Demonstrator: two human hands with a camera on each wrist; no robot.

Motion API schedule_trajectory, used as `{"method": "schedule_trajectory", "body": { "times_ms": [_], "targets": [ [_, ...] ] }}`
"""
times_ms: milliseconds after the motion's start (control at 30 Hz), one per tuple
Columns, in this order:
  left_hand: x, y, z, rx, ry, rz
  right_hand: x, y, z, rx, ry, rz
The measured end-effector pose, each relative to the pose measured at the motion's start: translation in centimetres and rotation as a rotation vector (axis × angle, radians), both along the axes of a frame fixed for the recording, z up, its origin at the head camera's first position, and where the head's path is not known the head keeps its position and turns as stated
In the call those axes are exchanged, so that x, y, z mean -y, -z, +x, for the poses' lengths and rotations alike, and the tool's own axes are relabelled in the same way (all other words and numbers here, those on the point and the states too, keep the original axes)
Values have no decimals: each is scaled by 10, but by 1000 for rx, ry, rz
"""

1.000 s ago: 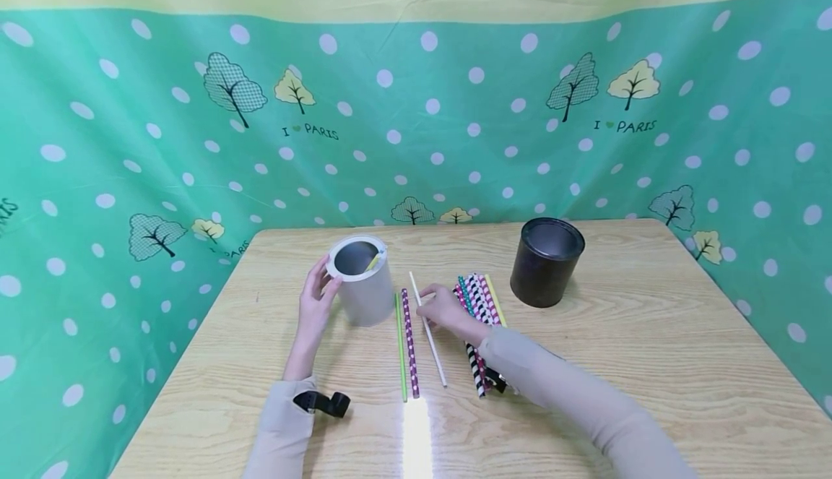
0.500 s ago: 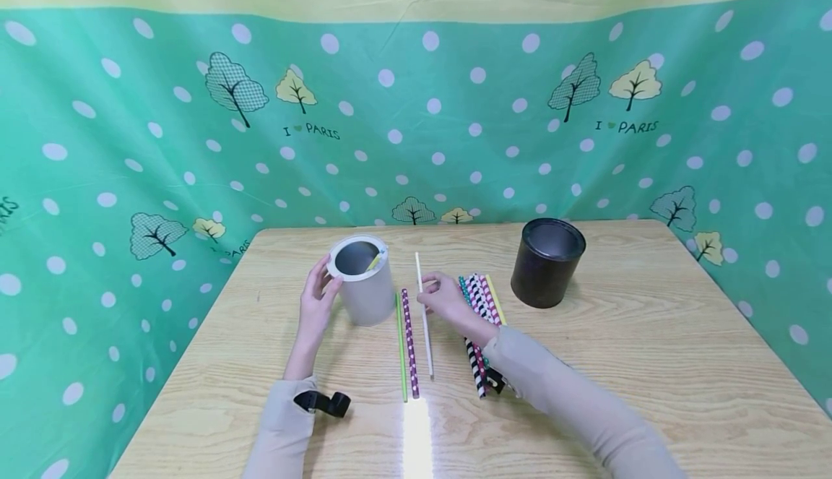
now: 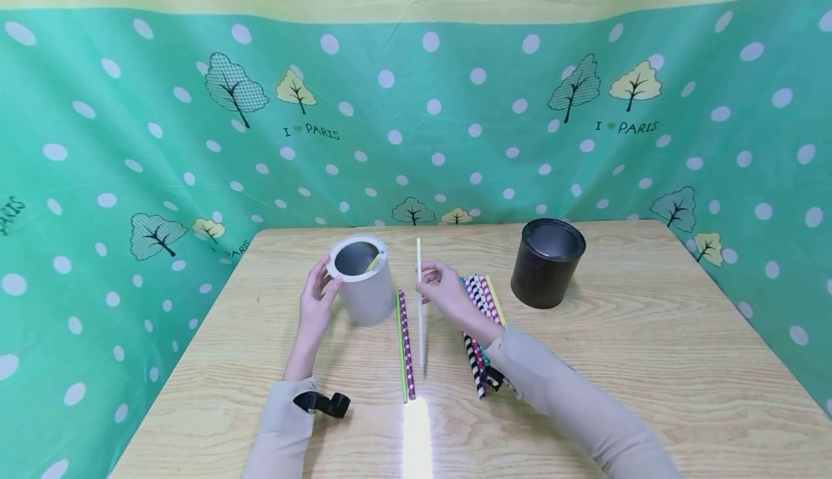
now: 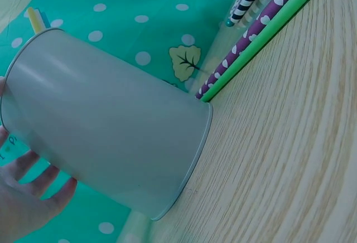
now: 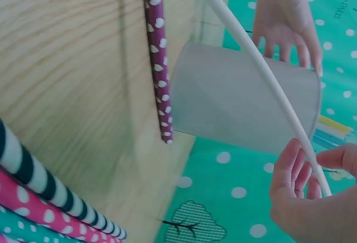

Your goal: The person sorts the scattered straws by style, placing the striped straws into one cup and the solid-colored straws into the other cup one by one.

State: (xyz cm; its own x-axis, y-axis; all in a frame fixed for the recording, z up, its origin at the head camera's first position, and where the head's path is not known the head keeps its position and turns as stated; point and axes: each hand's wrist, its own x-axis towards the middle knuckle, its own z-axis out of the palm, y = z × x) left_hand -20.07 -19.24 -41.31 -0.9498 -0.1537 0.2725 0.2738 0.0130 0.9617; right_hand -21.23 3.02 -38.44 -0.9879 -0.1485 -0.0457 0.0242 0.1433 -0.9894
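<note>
A white paper straw is pinched between the thumb and fingers of my right hand, which holds it up off the table right of the light grey-white can. In the right wrist view the straw slants across the can. My left hand grips the can near its rim, its fingers spread around the left side. Inside the can, a yellow straw end shows beside a bluish one. Right of the can, a green straw and a purple straw with white hearts lie side by side.
Several patterned straws lie in a bundle, partly under my right wrist. A dark can stands at the back right of the wooden table. Behind it hangs a green dotted curtain.
My right hand has lifted the white straw from the table and brought it toward upright, moving slightly away from me. The purple straw has shifted left against the green one. My left hand stays put.
</note>
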Motion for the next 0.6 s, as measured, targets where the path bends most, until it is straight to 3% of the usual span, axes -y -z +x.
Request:
{"method": "schedule_trajectory", "body": {
  "times_ms": [600],
  "targets": [
    [0,0,1,-8,1,5,-1,-29,3,-176,39,-130]
  ]
}}
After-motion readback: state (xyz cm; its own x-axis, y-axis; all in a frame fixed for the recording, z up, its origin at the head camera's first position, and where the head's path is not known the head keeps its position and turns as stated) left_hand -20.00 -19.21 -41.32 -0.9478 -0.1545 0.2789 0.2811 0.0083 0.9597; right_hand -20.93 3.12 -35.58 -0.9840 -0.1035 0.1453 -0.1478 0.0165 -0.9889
